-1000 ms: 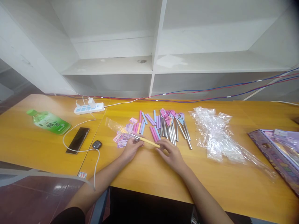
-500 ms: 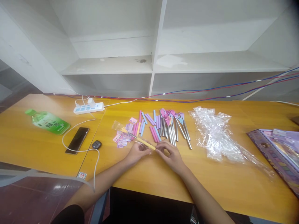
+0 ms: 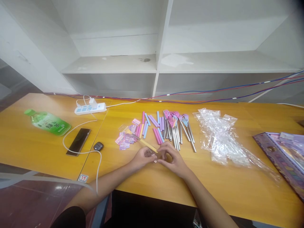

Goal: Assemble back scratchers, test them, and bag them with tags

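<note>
A yellow back scratcher (image 3: 148, 145) with a small hand-shaped head slants up to the left above the table, inside a clear plastic bag. Its handle end lies between my two hands. My left hand (image 3: 142, 157) is closed, thumb and fingers pinching the bag's crumpled end (image 3: 155, 158) below the handle. From the other side my right hand (image 3: 173, 157) curls its fingers against the handle's end and the plastic, thumb near the left fingertips. Small printed cards (image 3: 124, 145) lie beneath the scratcher's head. Coloured tubes (image 3: 157, 136) and several metal-rod back scratchers (image 3: 175, 133) lie just beyond my hands.
Clear plastic bags (image 3: 218, 139) are heaped to the right, beside a purple printed box (image 3: 280, 158). On the left are a green bottle (image 3: 49, 123), a phone (image 3: 78, 141), a black earbud-like case (image 3: 98, 146), a power strip (image 3: 90, 109) and a loose white cable (image 3: 100, 161).
The handle's end has shifted slightly up and away from my fingertips. Plastic is now gathered between my hands below it, and my right fingers have curled further.
</note>
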